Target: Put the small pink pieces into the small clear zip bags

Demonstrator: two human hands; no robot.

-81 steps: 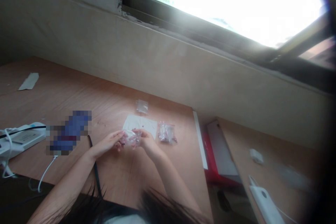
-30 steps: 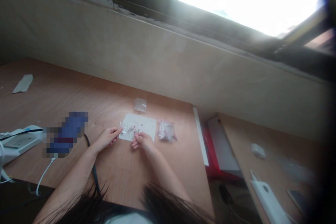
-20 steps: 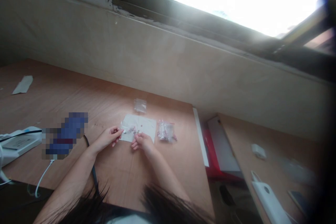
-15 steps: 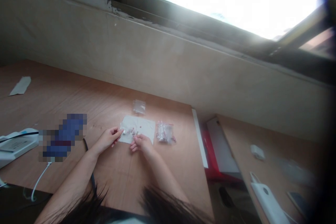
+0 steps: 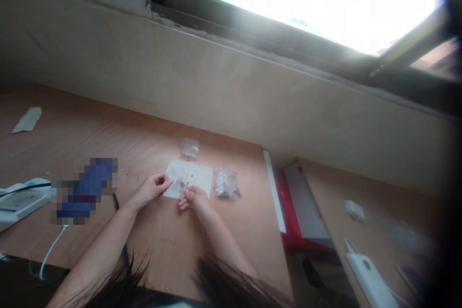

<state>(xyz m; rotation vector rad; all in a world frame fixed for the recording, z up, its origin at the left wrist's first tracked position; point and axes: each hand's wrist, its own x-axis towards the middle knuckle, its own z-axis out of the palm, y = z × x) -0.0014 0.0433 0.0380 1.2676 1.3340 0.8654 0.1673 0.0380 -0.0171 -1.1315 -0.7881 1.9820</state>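
Note:
A white sheet (image 5: 204,180) lies on the wooden table (image 5: 159,245), with several tiny reddish pieces (image 5: 181,183) on it. At its left edge, my left hand (image 5: 155,186) has thumb and index finger pinched; whatever sits between them is too small to make out. My right hand (image 5: 191,198) rests over the sheet's front edge, fingers curled together, a small thin dark item showing at the fingertips. A clear plastic bag (image 5: 226,184) with reddish bits inside lies to the right of the sheet, and another small clear bag (image 5: 190,147) lies behind it.
Toward the left are a pixelated blue object (image 5: 84,190), a white power strip (image 5: 25,202) and cables. A strip of paper (image 5: 28,120) lies far left. A second table at right carries a white adapter (image 5: 355,210) and a white power strip (image 5: 371,274). The wall stands behind.
My left hand's fingertips have moved slightly right over the sheet, and the small pale bit seen at them earlier is no longer clear. My right hand stays nearly in place.

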